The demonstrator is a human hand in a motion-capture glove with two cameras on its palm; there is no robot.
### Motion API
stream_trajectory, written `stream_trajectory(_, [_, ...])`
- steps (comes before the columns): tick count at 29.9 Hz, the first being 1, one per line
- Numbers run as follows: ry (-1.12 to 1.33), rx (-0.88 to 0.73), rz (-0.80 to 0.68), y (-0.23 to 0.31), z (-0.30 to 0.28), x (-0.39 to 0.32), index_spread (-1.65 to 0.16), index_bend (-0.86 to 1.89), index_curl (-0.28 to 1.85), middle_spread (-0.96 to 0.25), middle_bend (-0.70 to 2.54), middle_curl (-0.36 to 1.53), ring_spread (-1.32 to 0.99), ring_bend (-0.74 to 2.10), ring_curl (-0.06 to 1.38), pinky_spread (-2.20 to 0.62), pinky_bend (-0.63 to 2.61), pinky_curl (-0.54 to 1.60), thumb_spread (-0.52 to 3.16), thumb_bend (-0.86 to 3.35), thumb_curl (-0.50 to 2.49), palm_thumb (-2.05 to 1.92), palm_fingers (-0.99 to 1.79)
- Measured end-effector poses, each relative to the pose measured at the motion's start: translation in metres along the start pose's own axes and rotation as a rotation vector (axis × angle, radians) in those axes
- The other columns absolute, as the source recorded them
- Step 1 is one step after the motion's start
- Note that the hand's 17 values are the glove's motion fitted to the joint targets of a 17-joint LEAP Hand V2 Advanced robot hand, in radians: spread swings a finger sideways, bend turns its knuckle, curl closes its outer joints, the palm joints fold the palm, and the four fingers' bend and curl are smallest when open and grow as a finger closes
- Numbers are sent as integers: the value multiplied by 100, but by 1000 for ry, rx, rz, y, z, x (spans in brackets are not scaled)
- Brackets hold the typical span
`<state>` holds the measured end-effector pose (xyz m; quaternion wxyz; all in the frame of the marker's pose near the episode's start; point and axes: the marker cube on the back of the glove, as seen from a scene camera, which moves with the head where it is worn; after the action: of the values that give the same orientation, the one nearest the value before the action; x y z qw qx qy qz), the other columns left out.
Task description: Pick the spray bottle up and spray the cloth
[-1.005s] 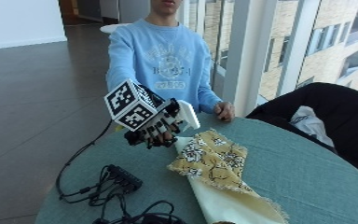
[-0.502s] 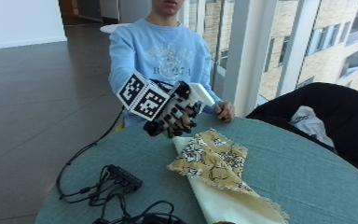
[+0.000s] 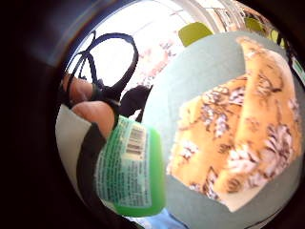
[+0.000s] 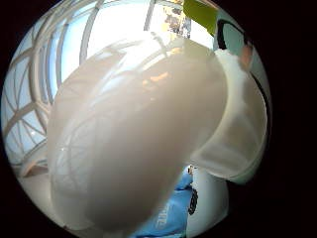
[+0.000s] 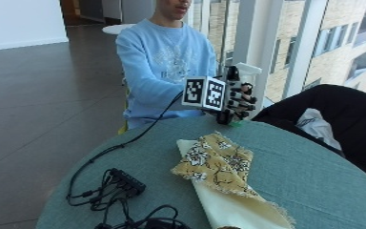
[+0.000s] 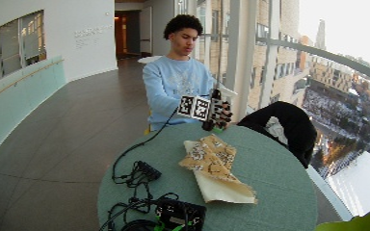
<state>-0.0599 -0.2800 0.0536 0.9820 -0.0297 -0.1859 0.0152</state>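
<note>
My gloved right hand grips a spray bottle upright above the far edge of the table. The bottle's white spray head sticks out above the fingers and its green base shows below them. In the little finger side palm view the green labelled bottle lies against the palm under the fingers. The white spray head fills the thumb side palm view. A yellow floral cloth lies folded on a cream cloth on the teal table, nearer the camera than the hand.
Black cables and a small hub lie on the table's left part. A black device sits at the near edge. A dark jacket drapes over a chair at the right. Tall windows stand behind the person.
The hand with the bottle has moved right and slightly up, from left of the cloth to above the table's far edge. The cloth lies as before.
</note>
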Motion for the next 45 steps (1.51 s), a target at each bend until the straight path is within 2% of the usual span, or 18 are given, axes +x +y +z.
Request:
stream_trajectory(5, [-78, -12, -65, -20, 67, 10, -21, 18, 52, -10, 20, 48, -5, 49, 40, 5, 23, 37, 64, -3, 71, 93, 114])
stream_trajectory(12, [-172, 23, -54, -32, 132, 34, -22, 17, 52, -10, 19, 47, -6, 46, 39, 5, 21, 37, 66, -3, 70, 93, 112])
stream_trajectory(24, [-150, -29, -61, -29, 157, 46, -23, 18, 52, -10, 20, 47, -8, 42, 38, 6, 18, 36, 73, -3, 68, 93, 111])
stream_trajectory(26, [-136, -34, -62, -22, 154, 45, -23, 18, 52, -10, 21, 47, -9, 40, 38, 6, 16, 35, 77, -4, 66, 90, 109])
stream_trajectory(29, [-91, -29, -67, -9, 142, 43, -26, 3, 46, -10, 23, 48, -9, 41, 39, 8, 21, 36, 86, -4, 63, 86, 92])
stream_trajectory(32, [-47, -6, -62, 5, 121, 41, -28, -1, 41, -9, 25, 48, -9, 40, 40, 9, 26, 39, 91, -4, 60, 83, 79])
stream_trajectory(38, [29, 33, -58, 39, 59, 31, -31, 2, 31, -8, 28, 48, -9, 41, 38, 11, 29, 38, 98, -3, 55, 79, 75])
stream_trajectory(45, [233, 74, -68, 91, -23, 15, -31, 9, 27, -8, 28, 47, -8, 42, 38, 12, 30, 38, 103, -3, 50, 76, 75])
